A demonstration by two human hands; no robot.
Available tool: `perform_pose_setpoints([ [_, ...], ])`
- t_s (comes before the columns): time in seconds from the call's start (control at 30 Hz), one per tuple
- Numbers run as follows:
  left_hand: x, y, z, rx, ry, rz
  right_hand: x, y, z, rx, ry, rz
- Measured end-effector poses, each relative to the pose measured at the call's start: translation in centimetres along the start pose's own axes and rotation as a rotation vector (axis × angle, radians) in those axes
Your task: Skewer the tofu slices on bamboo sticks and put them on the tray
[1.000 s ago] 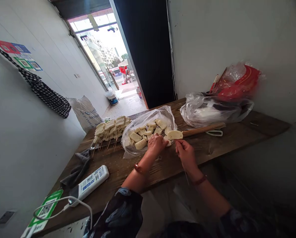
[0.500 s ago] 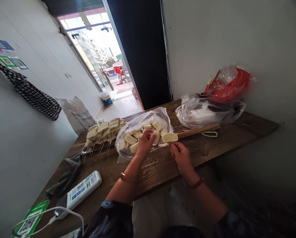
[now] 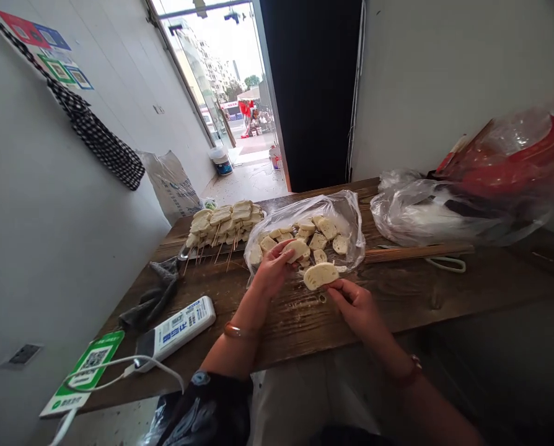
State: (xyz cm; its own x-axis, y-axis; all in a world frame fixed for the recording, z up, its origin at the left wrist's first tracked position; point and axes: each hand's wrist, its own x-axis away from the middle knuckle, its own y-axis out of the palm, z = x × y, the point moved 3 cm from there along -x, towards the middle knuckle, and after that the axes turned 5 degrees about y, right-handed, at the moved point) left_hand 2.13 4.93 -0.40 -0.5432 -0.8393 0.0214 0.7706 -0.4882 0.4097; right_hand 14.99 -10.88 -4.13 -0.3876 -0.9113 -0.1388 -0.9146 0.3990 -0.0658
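In my left hand (image 3: 273, 270), thumb and fingers are closed on a pale slice of bread (image 3: 295, 250), held over the near edge of an open clear plastic bag (image 3: 354, 217). Many more bread slices (image 3: 327, 228) lie in that bag. My right hand (image 3: 355, 302) pinches at the lower edge of another bread slice (image 3: 321, 275), which seems to be on a thin skewer mostly hidden by the fingers. The two held slices are close but apart. Left of the bag, skewered bread slices (image 3: 221, 215) are piled on a metal tray (image 3: 183, 254).
Right of the bag lie a bundle of bare skewers (image 3: 416, 251), scissors with a pale handle (image 3: 448, 265) and a clump of plastic bags (image 3: 444, 214). At the left are a dark cloth (image 3: 153, 297), a white power bank (image 3: 184, 325) with a cable, and a green QR card (image 3: 91, 368).
The view has turned, shifting the table leftward. My left hand has lifted a slice from the bag toward the right hand's slice, which is now tilted and closer to me.
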Motion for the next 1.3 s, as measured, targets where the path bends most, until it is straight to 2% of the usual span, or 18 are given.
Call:
perform_pose_setpoints([
  [0.23,0.8,-0.3,-0.3,0.02,-0.018,0.009,0.6,0.8,-0.6,0.216,-0.052,-0.073],
  [0.4,1.0,-0.1,-0.6,0.07,-0.04,0.019,0.8,0.6,-0.7,0.281,-0.042,-0.046],
  [0.7,1.1,0.2,-1.0,0.107,-0.082,0.013,1.0,0.7,-1.0,0.35,-0.049,-0.028],
  [1.13,1.4,0.4,-0.6,0.081,-0.065,-0.003,1.0,0.7,-1.1,0.329,-0.032,-0.028],
  [1.3,1.4,0.4,-0.6,0.041,-0.018,0.026,0.7,0.8,-0.7,0.312,-0.036,-0.051],
])
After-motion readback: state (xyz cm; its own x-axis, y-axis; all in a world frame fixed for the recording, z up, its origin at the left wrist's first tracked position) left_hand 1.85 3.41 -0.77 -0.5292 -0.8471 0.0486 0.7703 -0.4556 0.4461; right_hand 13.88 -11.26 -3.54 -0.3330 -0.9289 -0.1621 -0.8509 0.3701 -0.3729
